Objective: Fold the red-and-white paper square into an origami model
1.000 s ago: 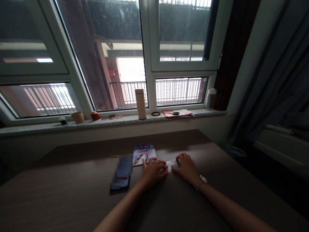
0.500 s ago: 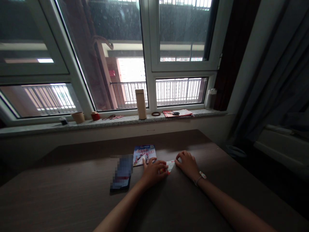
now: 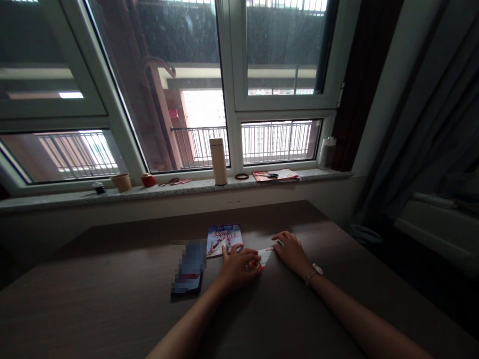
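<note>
On the dark wooden table lies a small folded piece of white paper with red and yellow print. My left hand holds it down, curled fingers over its left part and thumb stretched out to the left. Much of the paper is hidden under those fingers. My right hand, with its fingers apart, rests by the paper's upper right corner; whether a fingertip touches the paper I cannot tell. Beyond my left thumb is a blue printed leaflet. A phone, partly pixelated, lies left of my left hand.
Along the stone windowsill stand a beige thermos, a tan cup, a red spool and a white bottle. Scissors lie on red papers beside a dark bracelet.
My right hand has loosened, its fingers lifting and spreading near the paper's corner, and its wrist has shifted slightly right. My left hand stays on the paper.
</note>
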`<action>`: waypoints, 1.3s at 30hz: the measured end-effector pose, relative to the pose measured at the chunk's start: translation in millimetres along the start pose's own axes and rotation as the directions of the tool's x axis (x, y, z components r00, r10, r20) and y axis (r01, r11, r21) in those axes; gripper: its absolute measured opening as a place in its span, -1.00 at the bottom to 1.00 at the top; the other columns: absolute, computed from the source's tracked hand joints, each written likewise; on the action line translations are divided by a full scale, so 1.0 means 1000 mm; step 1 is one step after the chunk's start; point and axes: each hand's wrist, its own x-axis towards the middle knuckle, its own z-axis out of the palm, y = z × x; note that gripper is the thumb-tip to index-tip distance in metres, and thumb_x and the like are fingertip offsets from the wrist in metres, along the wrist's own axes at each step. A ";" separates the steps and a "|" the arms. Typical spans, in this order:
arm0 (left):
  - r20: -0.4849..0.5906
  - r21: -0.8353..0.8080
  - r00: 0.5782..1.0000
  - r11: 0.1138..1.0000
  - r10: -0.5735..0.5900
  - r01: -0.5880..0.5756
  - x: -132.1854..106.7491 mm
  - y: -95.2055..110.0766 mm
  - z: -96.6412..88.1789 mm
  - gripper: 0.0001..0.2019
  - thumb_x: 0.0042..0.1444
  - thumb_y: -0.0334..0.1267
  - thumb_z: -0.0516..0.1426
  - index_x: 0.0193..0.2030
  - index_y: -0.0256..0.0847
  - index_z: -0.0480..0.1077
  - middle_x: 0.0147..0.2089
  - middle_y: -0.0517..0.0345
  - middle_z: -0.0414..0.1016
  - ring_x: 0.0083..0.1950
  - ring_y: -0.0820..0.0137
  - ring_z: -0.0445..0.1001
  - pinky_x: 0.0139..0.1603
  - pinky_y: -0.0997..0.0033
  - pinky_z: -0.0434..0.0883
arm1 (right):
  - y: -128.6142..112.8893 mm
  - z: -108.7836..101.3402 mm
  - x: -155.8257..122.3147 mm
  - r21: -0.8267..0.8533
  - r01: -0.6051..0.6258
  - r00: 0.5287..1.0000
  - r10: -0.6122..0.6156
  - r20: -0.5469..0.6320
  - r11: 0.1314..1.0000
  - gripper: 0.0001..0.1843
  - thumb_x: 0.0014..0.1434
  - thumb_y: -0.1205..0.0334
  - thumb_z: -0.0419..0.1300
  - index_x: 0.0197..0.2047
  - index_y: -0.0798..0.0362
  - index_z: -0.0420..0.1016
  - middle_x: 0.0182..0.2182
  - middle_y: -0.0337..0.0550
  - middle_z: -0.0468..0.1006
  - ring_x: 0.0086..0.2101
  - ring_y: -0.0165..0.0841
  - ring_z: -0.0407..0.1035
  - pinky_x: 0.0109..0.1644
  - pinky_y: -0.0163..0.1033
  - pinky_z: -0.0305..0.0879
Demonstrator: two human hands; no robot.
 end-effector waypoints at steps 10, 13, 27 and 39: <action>-0.059 -0.046 0.998 0.999 0.009 -0.012 -0.002 0.001 0.000 -0.66 0.14 0.04 0.20 0.07 0.19 0.45 0.10 0.28 0.54 0.33 0.12 0.22 0.41 -0.27 -0.43 | -0.010 -0.008 -0.012 0.219 0.331 0.925 -0.362 0.120 0.918 -0.77 0.19 0.33 0.17 -0.15 -0.10 0.60 -0.12 -0.19 0.52 -0.02 -0.29 0.32 0.17 -0.14 0.17; -0.091 -0.071 0.996 0.997 -0.019 0.013 -0.001 0.002 -0.001 -0.74 0.22 0.01 0.13 0.00 0.13 0.51 0.12 0.20 0.52 0.31 0.15 0.26 0.42 -0.25 -0.42 | -0.009 -0.007 -0.012 0.228 0.321 0.930 -0.352 0.108 0.919 -0.75 0.16 0.36 0.19 -0.14 -0.10 0.60 -0.11 -0.19 0.52 -0.02 -0.30 0.33 0.17 -0.15 0.17; -0.248 -0.192 0.966 0.981 -0.080 0.032 0.005 -0.007 0.001 -0.50 0.20 -0.17 0.15 0.29 0.10 0.26 0.16 0.13 0.46 0.22 0.19 0.32 0.39 -0.09 -0.01 | 0.004 0.000 -0.003 0.430 0.219 0.966 -0.258 0.033 0.876 -0.75 0.25 0.23 0.11 -0.13 -0.03 0.61 -0.19 -0.08 0.56 -0.11 -0.22 0.39 0.06 -0.10 0.30; -0.151 -0.019 0.987 0.998 -0.055 0.052 0.006 -0.009 0.004 -0.48 0.08 -0.20 0.24 0.22 0.13 0.35 0.24 0.16 0.39 0.30 0.07 0.19 0.38 -0.23 -0.08 | 0.002 0.000 -0.006 0.249 0.218 0.970 -0.238 0.050 0.944 -0.69 0.14 0.37 0.14 -0.05 0.04 0.55 -0.25 -0.07 0.50 -0.10 -0.19 0.31 0.07 -0.09 0.26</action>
